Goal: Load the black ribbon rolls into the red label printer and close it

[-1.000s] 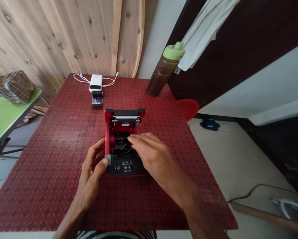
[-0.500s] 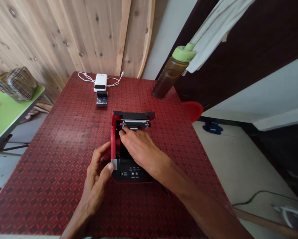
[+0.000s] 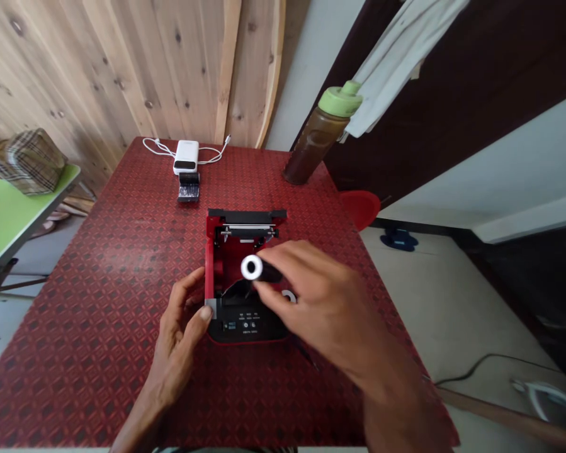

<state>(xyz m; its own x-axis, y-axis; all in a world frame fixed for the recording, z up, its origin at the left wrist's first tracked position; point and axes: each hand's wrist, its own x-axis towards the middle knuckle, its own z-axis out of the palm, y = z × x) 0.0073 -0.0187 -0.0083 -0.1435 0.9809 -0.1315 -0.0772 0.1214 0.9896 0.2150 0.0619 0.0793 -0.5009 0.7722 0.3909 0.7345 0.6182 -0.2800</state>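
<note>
A red and black label printer (image 3: 247, 324) stands on the table with its lid raised, its red inside showing. My left hand (image 3: 183, 327) grips its left side, thumb on the grey front corner and fingers curled along the wall. Above the printer, my right hand (image 3: 315, 289) pinches a black ribbon roll (image 3: 268, 272) with a white ring at its near end. Dark film hangs below the roll towards the printer. A second white ring (image 3: 288, 296) shows under the right fingers; most of what it belongs to is hidden.
Behind the printer lie a white power bank (image 3: 187, 154) with cables and a small black roll (image 3: 189, 187). A brown bottle (image 3: 311, 141) with a green lid stands at the back right. A red stool (image 3: 362, 209) is beyond the table (image 3: 122, 251).
My right hand has come up out of the printer towards me, with the black ribbon roll now in its fingers. My left hand keeps its place on the printer's side.
</note>
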